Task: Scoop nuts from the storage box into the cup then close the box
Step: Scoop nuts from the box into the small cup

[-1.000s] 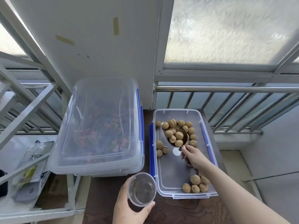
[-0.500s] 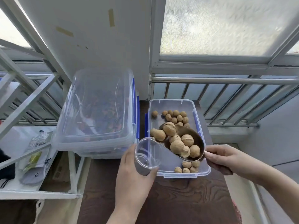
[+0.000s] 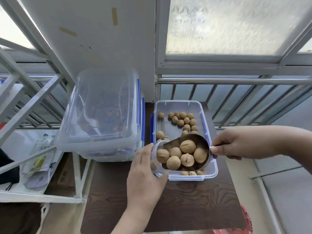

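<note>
The clear storage box [image 3: 211,168] with blue clips stands open on the dark wooden table [image 3: 185,200], with loose walnuts [image 3: 184,121] on its floor. My right hand [image 3: 243,143] grips the handle of a metal scoop [image 3: 199,141] loaded with several walnuts. The scoop's lip rests in the mouth of a clear plastic cup [image 3: 156,168], which my left hand [image 3: 145,179] holds tilted over the box's near left corner. One walnut sits at the cup's mouth.
A larger closed clear box [image 3: 101,115] with dark contents stands left of the nut box. A white metal rack [image 3: 33,105] with packets on its shelf is further left. Railing bars [image 3: 236,81] and a frosted window are behind.
The scoop has moved left and tipped into the cup's mouth, and the nuts have slid toward the cup. Earlier the scoop was lifted out of the box with its load.
</note>
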